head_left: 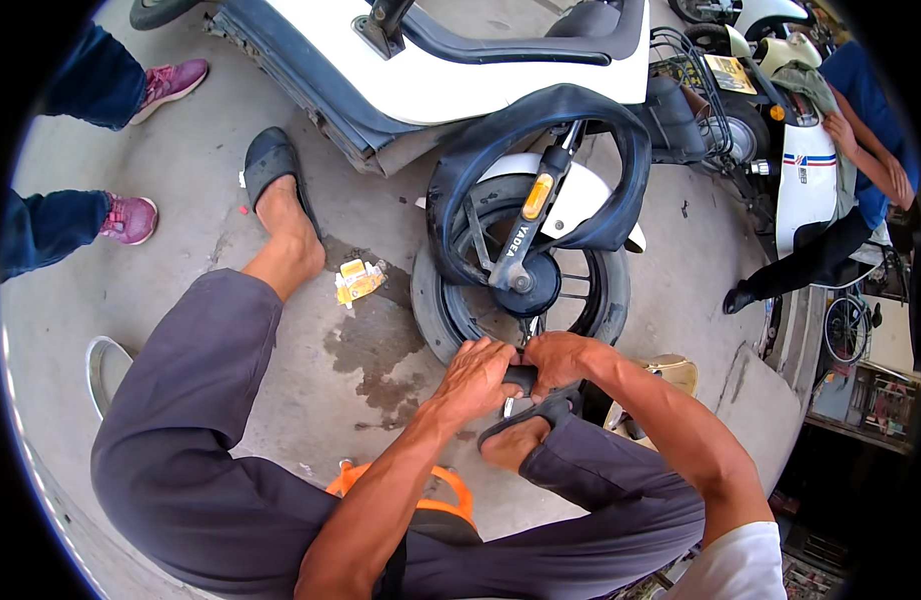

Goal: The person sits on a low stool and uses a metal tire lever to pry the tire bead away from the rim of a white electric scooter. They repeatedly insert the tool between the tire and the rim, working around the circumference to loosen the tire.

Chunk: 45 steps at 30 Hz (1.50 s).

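Grey concrete floor (291, 390), dark stain (386, 375); white-bodied scooter (521, 75) upper middle, another person (881, 150) right. Left hand (473, 378) and right hand (563, 360) nearly together, fingers curled on short dark piece (522, 377) between them, at near edge of black-tyred wheel (619, 300). Black rubber tube (441, 205) loops round grey metal fork (554, 160), beyond both hands.

The scooter wheel (549, 292) shows its flank, dark spokes around a black hub, ringed by a dusty black tire (613, 305). A slack, flattened black inner tube (571, 103) loops over its upper part. A slim, shiny metal tool (509, 406), partly covered, points toward the wheel's lower edge.
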{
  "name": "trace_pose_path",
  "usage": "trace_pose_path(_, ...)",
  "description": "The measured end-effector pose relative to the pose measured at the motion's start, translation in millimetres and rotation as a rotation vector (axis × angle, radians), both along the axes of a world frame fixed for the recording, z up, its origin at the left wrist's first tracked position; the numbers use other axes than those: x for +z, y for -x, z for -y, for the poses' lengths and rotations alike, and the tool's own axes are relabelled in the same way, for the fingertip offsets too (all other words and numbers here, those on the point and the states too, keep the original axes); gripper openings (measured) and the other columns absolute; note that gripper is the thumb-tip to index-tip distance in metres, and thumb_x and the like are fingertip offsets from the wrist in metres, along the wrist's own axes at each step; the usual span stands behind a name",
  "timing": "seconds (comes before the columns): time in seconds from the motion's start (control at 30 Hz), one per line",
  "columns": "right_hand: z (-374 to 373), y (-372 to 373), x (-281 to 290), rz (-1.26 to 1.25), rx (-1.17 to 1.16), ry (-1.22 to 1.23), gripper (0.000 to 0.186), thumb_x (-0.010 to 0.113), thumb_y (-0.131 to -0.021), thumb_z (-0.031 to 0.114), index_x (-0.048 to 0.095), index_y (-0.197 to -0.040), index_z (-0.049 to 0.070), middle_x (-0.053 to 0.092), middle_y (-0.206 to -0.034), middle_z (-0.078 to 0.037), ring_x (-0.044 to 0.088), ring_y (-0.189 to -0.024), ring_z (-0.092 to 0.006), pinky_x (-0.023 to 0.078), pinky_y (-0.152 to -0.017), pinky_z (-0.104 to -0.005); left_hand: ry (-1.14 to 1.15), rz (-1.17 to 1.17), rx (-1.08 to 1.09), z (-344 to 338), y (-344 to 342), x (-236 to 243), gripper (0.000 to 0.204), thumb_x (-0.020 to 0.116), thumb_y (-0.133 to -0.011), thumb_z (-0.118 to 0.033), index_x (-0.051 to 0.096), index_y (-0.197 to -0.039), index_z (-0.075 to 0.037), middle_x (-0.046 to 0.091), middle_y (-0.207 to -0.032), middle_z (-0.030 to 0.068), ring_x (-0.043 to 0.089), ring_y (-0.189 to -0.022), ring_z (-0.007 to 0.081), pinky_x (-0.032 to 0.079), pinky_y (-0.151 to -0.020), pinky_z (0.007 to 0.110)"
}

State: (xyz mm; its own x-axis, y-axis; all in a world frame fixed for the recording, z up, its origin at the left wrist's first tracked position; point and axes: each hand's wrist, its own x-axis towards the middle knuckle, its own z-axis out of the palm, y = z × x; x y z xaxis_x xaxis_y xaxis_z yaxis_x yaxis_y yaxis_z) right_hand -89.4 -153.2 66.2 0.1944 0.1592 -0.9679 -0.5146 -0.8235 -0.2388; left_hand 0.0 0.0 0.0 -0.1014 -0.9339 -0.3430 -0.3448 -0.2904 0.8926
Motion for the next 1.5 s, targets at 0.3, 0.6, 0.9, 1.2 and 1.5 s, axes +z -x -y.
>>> trace_pose_path(0.3,3.7,-4.1,-14.0,0.040,0.053,0.157,0.057,0.085,-0.065,0.031,0.070,-0.112,0.001,0.071,-0.110,-0.017,0.066,-0.110,-0.0337,0.052,-0.091,-0.0417,0.217,0.366,-0.035,-7.6,-28.0,-14.6,0.050,0.088,-0.062,-0.027,0.069,-0.101,-0.005,0.067,-0.105,0.0094,0.057,-0.111,0.0254,0.038,-0.105,0.039)
trace_pose_path(0.6,3.8,15.0,17.7,0.166,0.017,0.229,0.051,0.085,-0.062,0.029,0.073,-0.104,0.003,0.073,-0.098,-0.017,0.069,-0.099,-0.0347,0.053,-0.087,-0.0438,0.236,0.188,0.080,-7.7,-5.6,-10.4,0.047,0.089,-0.060,-0.027,0.066,-0.094,-0.006,0.066,-0.097,0.0081,0.057,-0.103,0.0259,0.040,-0.095,0.037)
trace_pose_path(0.9,-11.2,75.9,28.7,0.850,-0.071,0.396,0.042,0.085,-0.061,0.022,0.070,-0.096,0.005,0.070,-0.092,-0.008,0.065,-0.098,-0.0253,0.044,-0.099,-0.0378,0.235,0.190,0.107,-6.9,-0.7,-8.4,0.048,0.089,-0.061,-0.027,0.064,-0.096,-0.006,0.065,-0.100,0.0080,0.057,-0.105,0.0255,0.039,-0.097,0.037)
trace_pose_path(1.2,-18.9,90.0,21.8,1.014,-0.106,0.401,0.049,0.085,-0.060,0.022,0.066,-0.102,0.004,0.067,-0.103,-0.006,0.061,-0.105,-0.0273,0.042,-0.102,-0.0420,0.280,0.225,0.117,-9.3,3.2,-7.2,0.046,0.087,-0.066,-0.024,0.065,-0.102,-0.005,0.064,-0.100,0.0098,0.057,-0.106,0.0272,0.040,-0.099,0.039)
trace_pose_path(1.5,-41.4,88.1,39.6,1.025,-0.272,0.490,0.057,0.082,-0.066,0.008,0.058,-0.118,0.003,0.059,-0.120,-0.012,0.057,-0.113,-0.0335,0.044,-0.101,-0.0462,0.031,-0.260,0.293,8.2,36.7,5.7,0.034,0.075,-0.079,-0.013,0.066,-0.111,-0.003,0.068,-0.112,0.0138,0.058,-0.110,0.0312,0.039,-0.100,0.043)
